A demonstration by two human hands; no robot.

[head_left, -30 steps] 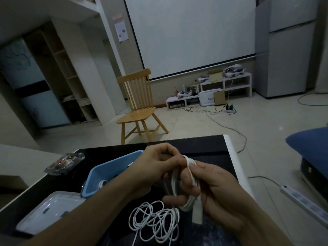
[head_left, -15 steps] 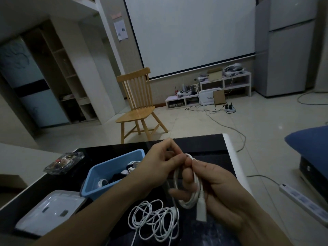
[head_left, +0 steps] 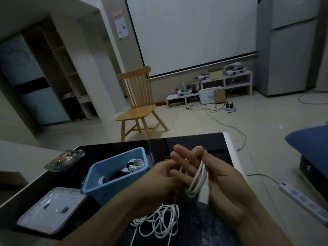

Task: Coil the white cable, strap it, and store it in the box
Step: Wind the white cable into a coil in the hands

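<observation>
Hands over glossy black table [head_left: 204, 139], right hand [head_left: 221, 183] gripping looped white cable [head_left: 198, 176], left hand [head_left: 158, 176] blurred, grip unclear.

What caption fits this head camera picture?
Two hands, left and right, wind a white cable beside a blue box.

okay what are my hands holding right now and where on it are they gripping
The right hand holds the coiled white cable, looped around its fingers, thumb against the top. Whether the left hand grips it cannot be told.
</observation>
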